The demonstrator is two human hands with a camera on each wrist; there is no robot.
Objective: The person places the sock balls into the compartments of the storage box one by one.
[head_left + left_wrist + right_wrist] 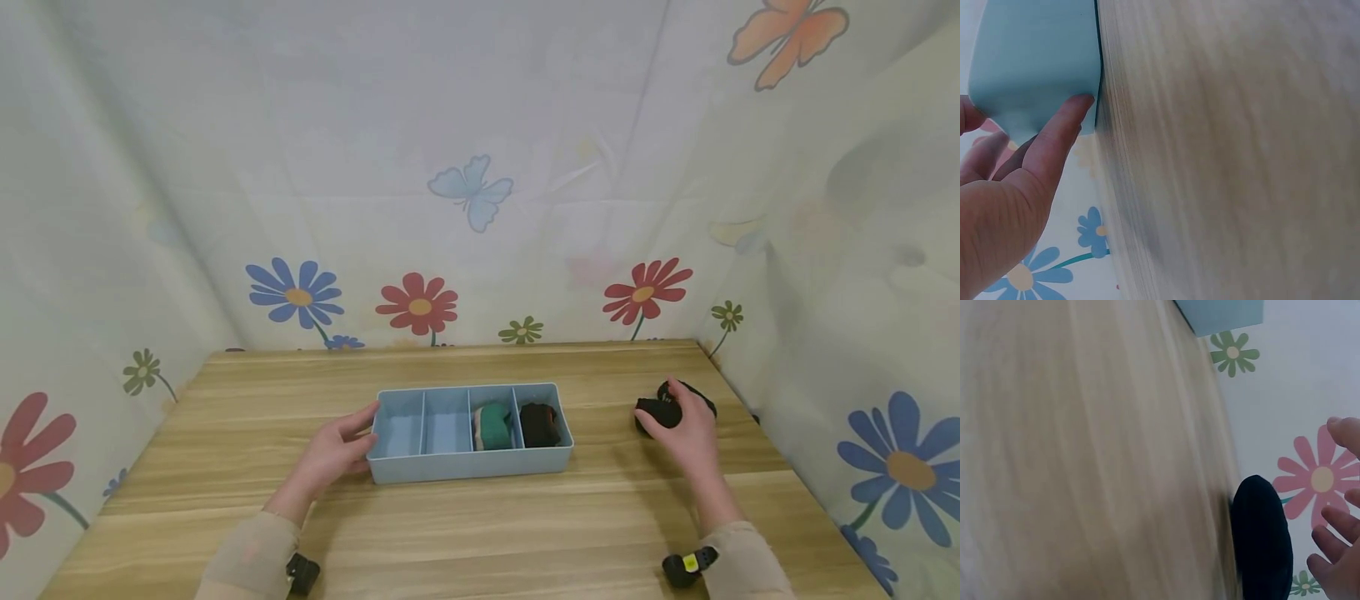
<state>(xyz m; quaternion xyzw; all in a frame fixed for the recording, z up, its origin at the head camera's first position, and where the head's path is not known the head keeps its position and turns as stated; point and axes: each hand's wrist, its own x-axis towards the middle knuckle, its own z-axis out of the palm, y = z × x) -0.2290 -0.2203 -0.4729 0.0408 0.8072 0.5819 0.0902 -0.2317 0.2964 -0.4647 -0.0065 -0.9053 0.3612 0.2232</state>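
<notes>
A light blue box (472, 465) with a row of compartments stands on the table. My left hand (335, 450) touches its left end, the fingers fairly straight against the wall in the left wrist view. A rolled green cloth bundle (492, 427), like a rolled sock, lies in the third compartment from the left; a black bundle (538, 426) fills the rightmost one. At the right, my right hand (692, 429) is over dark cloth bundles (660, 413), partly hiding them. In the right wrist view its fingers are spread, apart from the black bundle (1262, 544).
The wooden table (480, 542) has its far edge against a white curtain (375, 125) printed with flowers and butterflies. Curtain also hangs at both sides. A small black camera (303, 573) is worn at the left wrist, another camera (682, 570) at the right.
</notes>
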